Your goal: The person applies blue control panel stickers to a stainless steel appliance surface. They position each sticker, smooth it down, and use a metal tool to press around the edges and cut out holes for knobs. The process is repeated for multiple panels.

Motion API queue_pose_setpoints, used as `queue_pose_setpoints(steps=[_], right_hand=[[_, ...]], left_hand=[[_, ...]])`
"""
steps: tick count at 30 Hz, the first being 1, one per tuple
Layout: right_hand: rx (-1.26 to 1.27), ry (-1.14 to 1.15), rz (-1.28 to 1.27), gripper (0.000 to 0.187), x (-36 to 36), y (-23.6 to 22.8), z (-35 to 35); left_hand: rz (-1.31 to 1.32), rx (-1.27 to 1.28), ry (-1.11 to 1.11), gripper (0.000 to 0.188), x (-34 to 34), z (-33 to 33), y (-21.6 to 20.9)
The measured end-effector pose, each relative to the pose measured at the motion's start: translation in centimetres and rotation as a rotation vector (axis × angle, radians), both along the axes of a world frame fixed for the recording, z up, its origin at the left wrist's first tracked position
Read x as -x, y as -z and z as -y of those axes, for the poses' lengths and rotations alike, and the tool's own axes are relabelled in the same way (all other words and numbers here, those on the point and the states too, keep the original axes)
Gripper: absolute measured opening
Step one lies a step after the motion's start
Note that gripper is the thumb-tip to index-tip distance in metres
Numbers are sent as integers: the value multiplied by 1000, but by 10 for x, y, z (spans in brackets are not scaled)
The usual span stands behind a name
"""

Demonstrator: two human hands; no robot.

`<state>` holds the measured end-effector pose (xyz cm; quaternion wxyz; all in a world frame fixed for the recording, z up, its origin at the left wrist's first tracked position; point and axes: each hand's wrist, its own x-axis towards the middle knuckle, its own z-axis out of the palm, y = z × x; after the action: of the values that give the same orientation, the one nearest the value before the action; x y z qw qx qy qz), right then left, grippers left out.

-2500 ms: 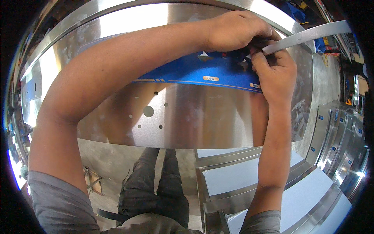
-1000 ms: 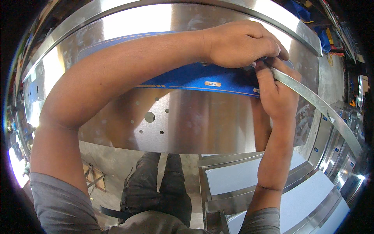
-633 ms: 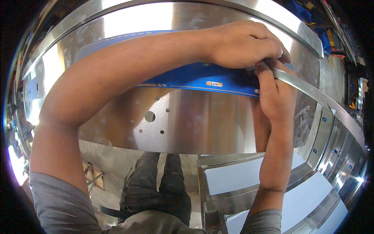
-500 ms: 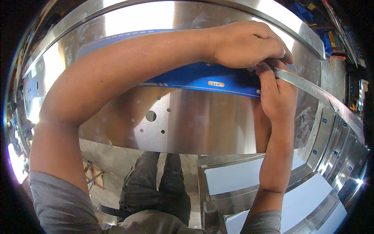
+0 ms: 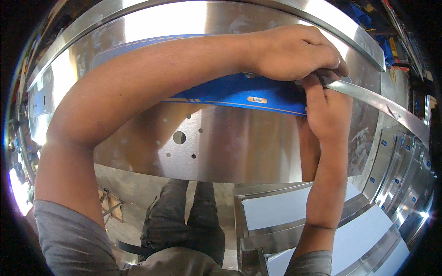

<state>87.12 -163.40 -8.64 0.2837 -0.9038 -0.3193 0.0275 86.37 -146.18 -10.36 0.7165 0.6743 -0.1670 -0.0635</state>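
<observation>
A blue label with orange marks lies on a brushed stainless steel panel, which has a round hole ringed by smaller ones. My left arm crosses over the label, and my left hand is closed near its right end, with curled fingertips partly hidden. My right hand meets it from below, fingers pinched together. From between the two hands a long, narrow silvery strip bends away to the right. What the left fingertips grip is hidden.
A raised metal edge runs along the panel's far side. Steel pieces with white faces stand below right, near my right forearm. More steel panels with small blue labels stand farther right. Concrete floor shows below the panel.
Both hands stay together, with the fingers shifting slightly. My right hand is a touch farther left over the label's end. The strip has moved slightly, and the panel appears a little to the right.
</observation>
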Motion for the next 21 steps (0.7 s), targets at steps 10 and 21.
queue_pose_setpoints(steps=[10, 21], right_hand=[[-114, 37, -194, 23, -8, -3, 2], [-3, 75, -94, 33, -6, -3, -1]], left_hand=[[73, -38, 12, 44, -7, -4, -2], [11, -46, 20, 45, 0, -3, -7]])
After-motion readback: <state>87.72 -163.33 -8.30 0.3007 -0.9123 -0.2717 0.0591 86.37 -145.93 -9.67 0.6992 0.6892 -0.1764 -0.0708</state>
